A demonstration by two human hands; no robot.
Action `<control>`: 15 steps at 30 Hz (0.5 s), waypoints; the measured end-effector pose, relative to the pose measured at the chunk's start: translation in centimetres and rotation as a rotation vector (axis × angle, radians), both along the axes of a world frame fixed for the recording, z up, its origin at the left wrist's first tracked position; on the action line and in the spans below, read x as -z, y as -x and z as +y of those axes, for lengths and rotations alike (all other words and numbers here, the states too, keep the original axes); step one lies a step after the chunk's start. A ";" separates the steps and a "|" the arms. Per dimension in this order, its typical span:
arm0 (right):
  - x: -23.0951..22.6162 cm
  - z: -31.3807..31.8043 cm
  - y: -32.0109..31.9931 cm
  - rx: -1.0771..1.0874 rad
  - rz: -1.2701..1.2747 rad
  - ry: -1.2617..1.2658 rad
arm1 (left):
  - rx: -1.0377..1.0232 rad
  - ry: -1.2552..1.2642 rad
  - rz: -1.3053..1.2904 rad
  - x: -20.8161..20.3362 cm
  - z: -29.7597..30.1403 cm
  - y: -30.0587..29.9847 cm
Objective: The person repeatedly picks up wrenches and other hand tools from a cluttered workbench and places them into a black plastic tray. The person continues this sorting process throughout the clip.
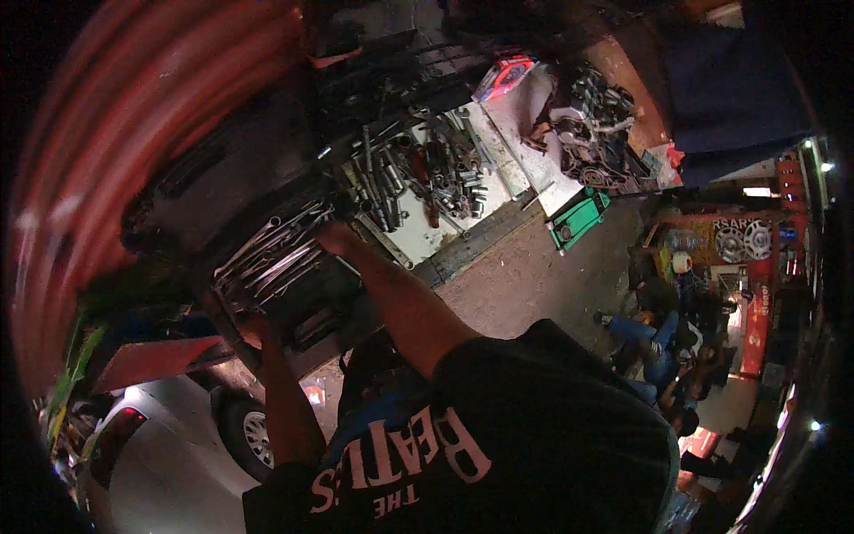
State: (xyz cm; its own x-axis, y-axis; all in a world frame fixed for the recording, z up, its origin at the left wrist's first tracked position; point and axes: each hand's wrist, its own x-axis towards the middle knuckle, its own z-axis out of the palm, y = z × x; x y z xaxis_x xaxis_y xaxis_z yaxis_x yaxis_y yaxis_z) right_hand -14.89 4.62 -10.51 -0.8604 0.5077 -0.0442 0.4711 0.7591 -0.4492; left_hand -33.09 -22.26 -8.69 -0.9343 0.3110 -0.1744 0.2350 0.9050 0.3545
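Observation:
A dark tool tray [233, 313] lies in front of me, with several long silver wrenches [283, 258] side by side in it. At the tray's near left edge my left hand [253, 329] is closed on its rim; shadow hides part of the fingers. My right hand [334, 237] is beside the right ends of the wrenches. Its fingers look curled, but what they hold, if anything, is hidden. Just past that hand, sockets, ratchets and other hand tools [427, 169] lie heaped on a white board [418, 233].
Beyond the tools lie a greasy engine part [592, 133] and a red-and-blue box [504, 78]. A green floor jack [580, 218] stands right of the bench. A silver car [169, 454] is at lower left. People [663, 347] sit at far right.

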 end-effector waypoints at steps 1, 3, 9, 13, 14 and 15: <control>-4.2 -2.2 2.4 0.007 0.121 0.110 | -0.050 -0.009 0.079 -0.1 -2.5 1.6; -4.4 -1.3 1.0 -0.037 -0.034 -0.011 | 0.055 -0.113 0.152 -0.3 -0.6 0.2; -7.9 -0.6 -0.8 0.298 0.072 0.505 | 0.510 0.031 0.228 -1.8 6.7 -4.2; -9.8 1.2 -6.3 0.398 0.103 0.375 | 0.671 -0.218 -0.215 -5.9 13.9 -9.8; -9.4 1.7 -7.8 0.430 0.082 0.302 | 0.740 -0.088 -0.346 -6.7 15.8 -11.2; -8.9 2.4 -9.3 0.475 0.115 0.370 | 0.726 -0.038 -0.408 -6.9 17.4 -12.5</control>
State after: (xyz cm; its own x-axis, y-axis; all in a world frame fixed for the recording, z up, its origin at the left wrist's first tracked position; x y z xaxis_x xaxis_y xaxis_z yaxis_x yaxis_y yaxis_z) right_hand -5.60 7.02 -1.57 -0.5538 0.8054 -0.2113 0.6527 0.2624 -0.7107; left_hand -20.55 -4.89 -1.82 -0.3648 0.8240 -0.4335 0.6019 0.5639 0.5654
